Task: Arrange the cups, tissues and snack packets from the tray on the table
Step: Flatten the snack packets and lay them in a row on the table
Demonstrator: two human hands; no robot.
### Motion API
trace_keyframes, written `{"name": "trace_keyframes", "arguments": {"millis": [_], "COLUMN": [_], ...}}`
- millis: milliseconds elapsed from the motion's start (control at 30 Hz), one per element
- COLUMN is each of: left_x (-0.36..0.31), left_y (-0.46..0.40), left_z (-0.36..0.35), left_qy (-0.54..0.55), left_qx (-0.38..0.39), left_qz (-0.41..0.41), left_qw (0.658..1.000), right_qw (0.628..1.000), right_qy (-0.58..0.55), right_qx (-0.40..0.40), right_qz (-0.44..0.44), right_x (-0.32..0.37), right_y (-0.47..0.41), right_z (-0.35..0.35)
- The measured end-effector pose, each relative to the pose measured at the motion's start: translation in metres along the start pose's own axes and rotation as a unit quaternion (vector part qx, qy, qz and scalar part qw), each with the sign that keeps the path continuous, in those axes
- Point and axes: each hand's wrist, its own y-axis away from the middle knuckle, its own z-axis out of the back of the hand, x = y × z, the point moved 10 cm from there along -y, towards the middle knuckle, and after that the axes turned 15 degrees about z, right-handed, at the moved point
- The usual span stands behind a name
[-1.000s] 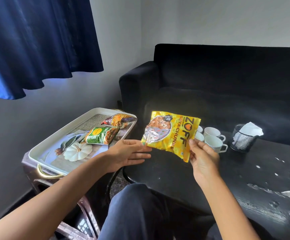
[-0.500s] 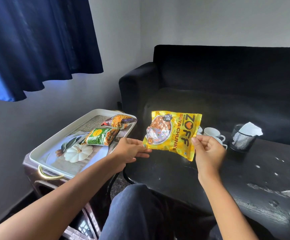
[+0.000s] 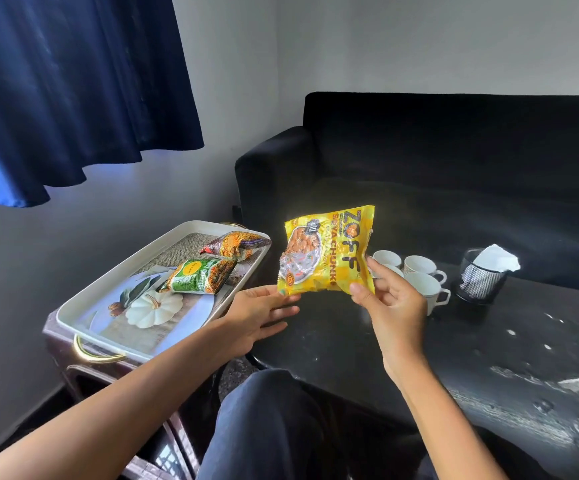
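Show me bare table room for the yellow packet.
Free: the dark table in front of the white cups, between both hands, and the stretch toward its right edge. Crowded: the far strip, with the cups and the mesh tissue holder. The yellow packet hangs above the free patch.

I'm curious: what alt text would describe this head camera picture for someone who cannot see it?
Right hand pinches a yellow soya chunks packet above a black table; the open left hand touches its corner. White cups stand behind; two packets remain on the tray.
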Motion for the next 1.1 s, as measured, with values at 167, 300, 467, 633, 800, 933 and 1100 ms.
{"name": "trace_keyframes", "arguments": {"millis": [167,300,467,633,800,933,1100], "left_x": [0.005,0.018,0.019,0.002,0.002,0.004,0.005], "left_y": [0.004,0.005,0.0,0.002,0.014,0.016,-0.001], "left_z": [-0.005,-0.014,-0.021,-0.031,-0.072,-0.089,-0.088], "left_qy": [-0.087,-0.178,-0.262,-0.302,-0.27,-0.231,-0.142], "left_qx": [-0.005,0.01,-0.007,-0.016,0.142,0.177,0.152], "left_qz": [0.005,0.03,0.011,-0.07,-0.117,-0.123,-0.087], "left_qw": [0.996,0.984,0.965,0.951,0.945,0.949,0.974], "right_qw": [0.997,0.997,0.992,0.974,0.98,0.989,0.993], "right_qy": [-0.007,-0.004,0.067,0.171,0.143,0.105,0.072], "right_qx": [-0.071,-0.076,-0.066,-0.004,0.033,0.008,-0.042], "right_qz": [0.011,0.031,0.083,0.151,0.136,0.101,0.086], "right_x": [0.006,0.014,0.031,0.044,0.042,0.035,0.033], "right_y": [-0.004,-0.006,-0.011,-0.013,-0.015,-0.016,-0.02], "right_z": [0.016,0.016,0.021,0.015,0.013,0.018,0.037]}}
